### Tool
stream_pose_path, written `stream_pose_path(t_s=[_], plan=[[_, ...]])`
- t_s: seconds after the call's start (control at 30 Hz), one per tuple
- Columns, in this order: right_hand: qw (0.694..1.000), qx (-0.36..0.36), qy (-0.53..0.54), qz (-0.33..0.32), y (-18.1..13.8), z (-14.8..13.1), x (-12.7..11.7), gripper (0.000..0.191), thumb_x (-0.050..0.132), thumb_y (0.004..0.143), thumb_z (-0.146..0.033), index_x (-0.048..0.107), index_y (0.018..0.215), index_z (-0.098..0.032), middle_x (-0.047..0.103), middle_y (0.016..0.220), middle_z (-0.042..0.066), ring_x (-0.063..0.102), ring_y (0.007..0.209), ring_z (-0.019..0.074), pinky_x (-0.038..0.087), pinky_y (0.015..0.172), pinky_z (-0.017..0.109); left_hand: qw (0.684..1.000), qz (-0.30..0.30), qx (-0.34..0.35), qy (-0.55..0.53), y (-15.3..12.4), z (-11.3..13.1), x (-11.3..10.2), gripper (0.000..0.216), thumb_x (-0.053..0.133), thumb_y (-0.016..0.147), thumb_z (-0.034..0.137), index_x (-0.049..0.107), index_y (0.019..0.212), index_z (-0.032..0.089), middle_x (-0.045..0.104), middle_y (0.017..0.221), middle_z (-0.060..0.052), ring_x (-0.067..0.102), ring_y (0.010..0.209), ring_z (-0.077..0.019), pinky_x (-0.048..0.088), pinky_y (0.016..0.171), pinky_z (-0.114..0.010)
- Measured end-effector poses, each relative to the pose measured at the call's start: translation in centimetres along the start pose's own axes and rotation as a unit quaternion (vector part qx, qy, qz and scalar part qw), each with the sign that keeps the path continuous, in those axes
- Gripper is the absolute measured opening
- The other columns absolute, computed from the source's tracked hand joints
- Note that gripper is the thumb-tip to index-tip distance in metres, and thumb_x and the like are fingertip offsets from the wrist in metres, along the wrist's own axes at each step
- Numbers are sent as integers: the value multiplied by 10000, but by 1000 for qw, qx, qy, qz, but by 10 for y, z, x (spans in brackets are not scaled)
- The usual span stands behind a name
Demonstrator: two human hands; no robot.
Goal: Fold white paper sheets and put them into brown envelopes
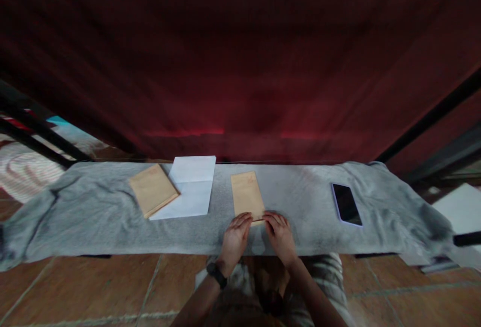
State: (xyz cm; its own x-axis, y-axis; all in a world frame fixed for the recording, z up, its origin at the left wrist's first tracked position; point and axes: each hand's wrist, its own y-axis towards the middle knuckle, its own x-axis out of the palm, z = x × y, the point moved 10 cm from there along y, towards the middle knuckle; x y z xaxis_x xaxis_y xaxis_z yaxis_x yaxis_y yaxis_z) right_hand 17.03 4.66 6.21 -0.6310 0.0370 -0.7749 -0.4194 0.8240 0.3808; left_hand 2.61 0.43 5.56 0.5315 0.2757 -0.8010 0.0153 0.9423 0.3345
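Directly ahead, the brown envelope (247, 194) lies near-to-far, its near end under the flat, unclenched fingers of left hand (236, 232) and right hand (280, 231).

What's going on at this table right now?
A person faces a table draped in grey cloth. Their left hand and right hand rest fingers on the near end of a slim brown paper envelope. Left of it lie a second brown envelope and a white paper sheet; a black smartphone lies to the right.
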Motion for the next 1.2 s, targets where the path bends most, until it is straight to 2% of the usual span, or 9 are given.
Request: stream_pose_path(t_s=[0.13,0.27,0.47,0.57,0.67,0.83,1.0,1.07,1.2], plan=[[999,-10,-25,24,-6,-15,0,385,361,987,-160,606,1283,-186,655,1288,93,573,1217,214,451,1037,431,999,27,-29,-8,-1,-3,-3,361,390,966,129,645,1203,225,684,1253,-57,597,1224,-189,516,1049,-406],[993,-92,-52,-45,-17,-51,18,430,393,993,-189,530,1400,-215,580,1420,44,498,1326,176,340,1165,408,999,23,-43,-12,-2,-4,0,374,408,936,108,641,1209,215,684,1245,-66,601,1210,-193,506,1054,-398],[986,-85,-127,-73,-20,-55,28,470,455,998,-298,469,1459,-212,449,1530,49,420,1403,217,277,1196,433,997,-10,-75,24,7,-6,8,436,408,920,103,596,1301,198,635,1346,-86,559,1271,-209,466,1086,-419],[984,-92,-137,-69,-20,-55,29,492,494,978,-308,474,1457,-202,440,1535,67,400,1417,243,272,1196,446,996,-47,-66,47,22,-4,19,462,364,949,138,544,1372,190,541,1465,-84,445,1391,-216,379,1162,-453],[985,-84,-132,-68,-20,-54,33,430,524,964,-320,562,1385,-244,510,1487,64,397,1418,262,283,1186,484,993,-73,-53,71,43,-4,32,458,352,986,252,500,1418,201,478,1520,-84,375,1440,-239,331,1186,-497],[987,-64,-122,-77,-21,-51,35,360,583,935,-365,651,1278,-281,580,1417,81,413,1403,303,321,1155,531,990,-84,-23,114,83,-9,54,497,360,993,385,433,1470,266,379,1587,-58,252,1496,-275,221,1207,-572],[988,-74,-123,-59,-20,-54,28,515,562,951,-383,458,1455,-380,441,1539,46,412,1405,306,352,1127,550,989,-55,-47,132,121,-28,50,517,341,992,407,400,1488,270,378,1587,-66,248,1498,-258,176,1209,-573],[988,-76,-128,-51,-20,-55,27,527,562,951,-392,439,1463,-398,398,1565,37,407,1409,310,362,1117,553,987,-58,-53,137,132,-35,47,528,343,990,399,397,1491,241,377,1586,-85,252,1496,-262,178,1210,-561],[987,-79,-137,-36,-20,-54,29,529,565,948,-376,444,1463,-389,396,1565,34,412,1406,309,349,1126,539,985,-71,-63,143,132,-42,40,533,314,997,363,415,1478,156,371,1579,-139,299,1478,-268,208,1207,-532]])
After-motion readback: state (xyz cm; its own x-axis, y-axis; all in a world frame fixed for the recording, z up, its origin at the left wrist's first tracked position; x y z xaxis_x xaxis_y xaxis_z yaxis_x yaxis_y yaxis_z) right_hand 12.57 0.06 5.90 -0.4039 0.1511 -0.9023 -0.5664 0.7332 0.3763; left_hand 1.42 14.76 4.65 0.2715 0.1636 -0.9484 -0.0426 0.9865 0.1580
